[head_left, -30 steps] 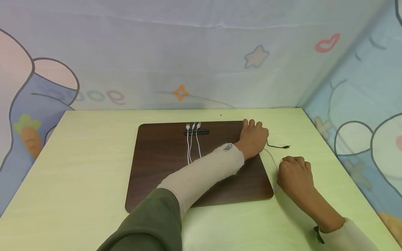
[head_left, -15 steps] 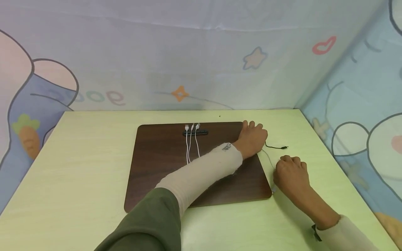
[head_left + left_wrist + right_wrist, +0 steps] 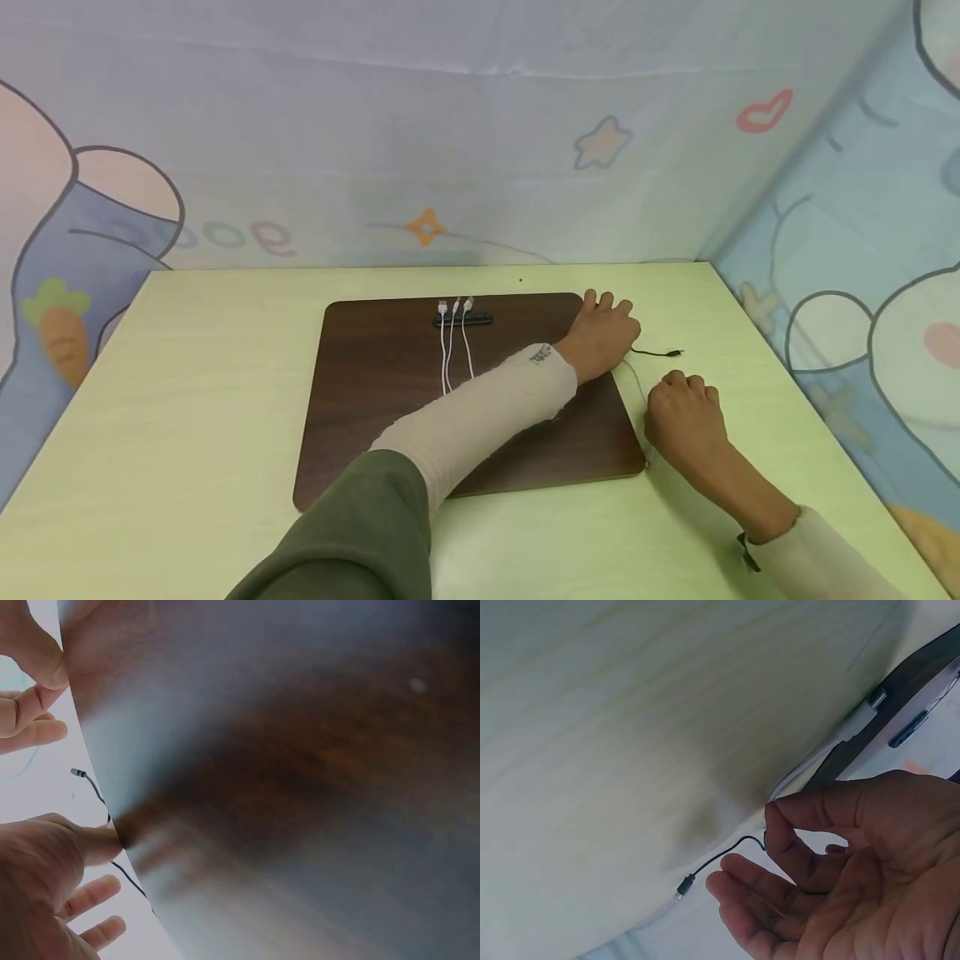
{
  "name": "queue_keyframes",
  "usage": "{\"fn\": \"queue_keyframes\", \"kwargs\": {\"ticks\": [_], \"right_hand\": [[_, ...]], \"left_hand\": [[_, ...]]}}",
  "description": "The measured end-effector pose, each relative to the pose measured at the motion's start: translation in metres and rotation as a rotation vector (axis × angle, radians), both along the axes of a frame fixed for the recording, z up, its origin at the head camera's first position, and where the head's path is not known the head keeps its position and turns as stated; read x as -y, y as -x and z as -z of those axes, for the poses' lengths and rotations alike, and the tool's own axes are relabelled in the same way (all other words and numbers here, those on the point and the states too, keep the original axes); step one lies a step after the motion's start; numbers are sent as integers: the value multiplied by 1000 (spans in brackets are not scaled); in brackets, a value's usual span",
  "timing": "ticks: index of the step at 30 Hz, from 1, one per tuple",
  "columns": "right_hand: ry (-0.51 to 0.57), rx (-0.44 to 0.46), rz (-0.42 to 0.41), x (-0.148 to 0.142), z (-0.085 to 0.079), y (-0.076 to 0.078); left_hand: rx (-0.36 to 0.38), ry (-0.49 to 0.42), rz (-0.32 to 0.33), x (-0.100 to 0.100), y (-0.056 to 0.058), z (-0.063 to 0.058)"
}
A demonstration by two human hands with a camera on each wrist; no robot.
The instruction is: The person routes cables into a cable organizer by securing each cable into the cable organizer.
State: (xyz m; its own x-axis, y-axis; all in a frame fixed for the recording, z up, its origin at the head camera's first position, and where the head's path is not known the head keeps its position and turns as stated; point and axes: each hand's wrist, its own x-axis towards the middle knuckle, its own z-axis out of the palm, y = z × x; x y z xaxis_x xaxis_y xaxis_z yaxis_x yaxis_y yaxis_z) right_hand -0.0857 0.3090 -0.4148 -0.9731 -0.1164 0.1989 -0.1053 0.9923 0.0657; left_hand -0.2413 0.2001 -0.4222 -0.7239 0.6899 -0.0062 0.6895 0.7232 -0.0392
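Observation:
A dark brown wood-grain board (image 3: 375,358) lies on the pale table. My left hand (image 3: 602,335) rests at its far right corner; in the left wrist view the thumb (image 3: 101,846) meets the board's edge and other fingers are extended. Beside the right edge, my right hand (image 3: 686,417) pinches a white USB cable (image 3: 802,763) between thumb and index finger. That cable's plug (image 3: 859,720) lies along the board's edge. A short black cable (image 3: 663,354) runs out from under my left hand. On the board, several white cables (image 3: 442,354) sit in a black cable holder (image 3: 480,318).
The light wooden table (image 3: 187,400) extends around the board. A printed cloth backdrop (image 3: 375,150) stands behind the table, and another printed panel (image 3: 847,250) rises at the right. My left forearm's pale sleeve (image 3: 472,417) crosses over the board, covering part of it.
My right hand has shifted slightly left toward the board with the white cable still pinched. My left hand stays at the board's corner. The head view has turned a little.

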Motion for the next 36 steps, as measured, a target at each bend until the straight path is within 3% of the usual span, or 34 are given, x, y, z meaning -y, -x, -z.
{"fn": "queue_keyframes", "kwargs": {"ticks": [1,4,10,17,25,36], "right_hand": [[3,2,6,1,1,1],[22,27,29,3,0,3],[11,90,32,7,-6,7],[-13,110,18,11,-6,10],[46,31,31,8,-7,10],[46,106,39,1,-6,5]], "left_hand": [[-2,-15,5,2,0,0],[-23,3,37,17,-14,-21],[-40,5,61,21,-18,-26],[-43,20,61,23,-19,-26],[-60,5,63,23,-19,-23],[-110,4,-10,18,-14,-15]]}}
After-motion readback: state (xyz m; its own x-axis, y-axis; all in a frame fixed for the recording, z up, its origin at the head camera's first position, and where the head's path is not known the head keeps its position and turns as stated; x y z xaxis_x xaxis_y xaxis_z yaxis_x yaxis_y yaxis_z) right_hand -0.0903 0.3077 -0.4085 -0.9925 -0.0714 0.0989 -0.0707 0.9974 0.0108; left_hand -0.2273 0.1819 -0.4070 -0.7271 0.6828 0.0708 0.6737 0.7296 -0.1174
